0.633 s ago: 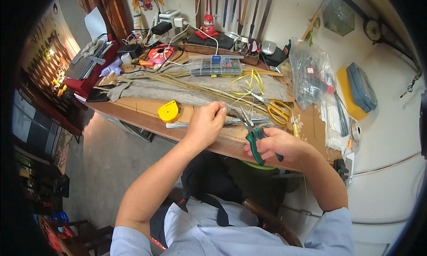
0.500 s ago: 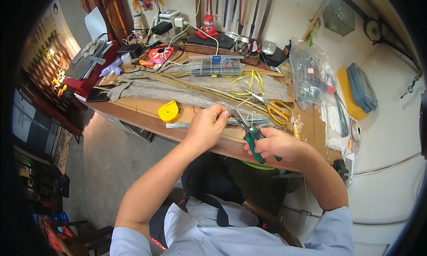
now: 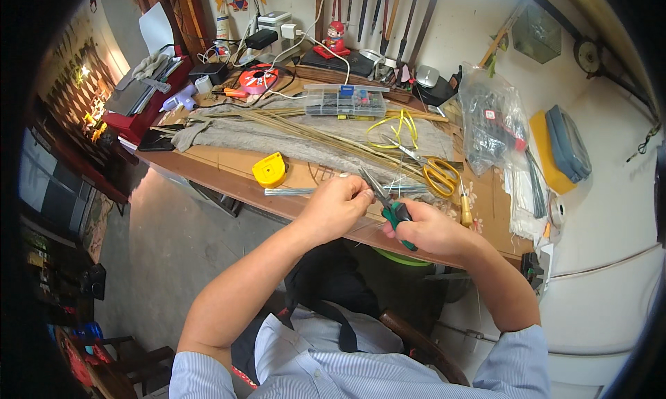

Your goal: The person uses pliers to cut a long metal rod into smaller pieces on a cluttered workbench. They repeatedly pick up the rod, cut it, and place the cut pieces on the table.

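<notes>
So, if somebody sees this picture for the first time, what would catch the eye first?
Probably the two hands at the near edge of the workbench: the right hand grips green-handled pliers, and the left hand pinches something thin at their tip. Next come the yellow tape measure to their left and the yellow-handled scissors just behind them.
</notes>
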Demonstrator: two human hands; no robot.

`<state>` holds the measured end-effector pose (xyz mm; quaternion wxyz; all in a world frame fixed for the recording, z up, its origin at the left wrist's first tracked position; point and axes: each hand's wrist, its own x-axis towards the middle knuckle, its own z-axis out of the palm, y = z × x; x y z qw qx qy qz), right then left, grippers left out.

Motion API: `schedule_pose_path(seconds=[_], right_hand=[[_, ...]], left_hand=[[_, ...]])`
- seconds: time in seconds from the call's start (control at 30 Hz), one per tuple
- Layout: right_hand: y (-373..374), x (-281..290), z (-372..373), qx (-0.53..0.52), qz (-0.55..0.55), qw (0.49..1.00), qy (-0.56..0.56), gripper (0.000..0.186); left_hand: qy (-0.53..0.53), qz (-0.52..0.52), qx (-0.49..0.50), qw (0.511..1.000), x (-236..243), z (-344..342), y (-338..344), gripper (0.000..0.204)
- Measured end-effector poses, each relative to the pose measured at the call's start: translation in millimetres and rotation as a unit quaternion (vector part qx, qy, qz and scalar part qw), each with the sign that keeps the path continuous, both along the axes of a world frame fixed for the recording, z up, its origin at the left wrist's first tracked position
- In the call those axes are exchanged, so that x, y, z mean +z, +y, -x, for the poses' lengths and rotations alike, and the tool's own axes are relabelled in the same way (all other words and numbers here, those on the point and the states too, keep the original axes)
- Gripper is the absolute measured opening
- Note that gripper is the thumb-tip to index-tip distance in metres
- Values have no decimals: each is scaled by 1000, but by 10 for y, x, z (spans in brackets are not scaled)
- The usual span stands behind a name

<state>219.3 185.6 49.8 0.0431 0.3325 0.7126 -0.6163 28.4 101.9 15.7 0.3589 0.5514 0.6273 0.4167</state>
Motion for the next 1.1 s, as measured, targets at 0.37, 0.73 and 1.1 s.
schedule_pose_path(seconds=[0.37,0.73,1.1], right_hand=[[-1,25,-14,25,-115,993,-21,30],[-53,-63,-57,-31,-18,999,-16,20],[-158,-167,-93,-135,100,985,45,25]], left_hand=[[56,15,-34,998,146,50,79,23],[81,18,-28,996,105,-33,95,24],[79,-2,-12,997,50,-118,104,25]])
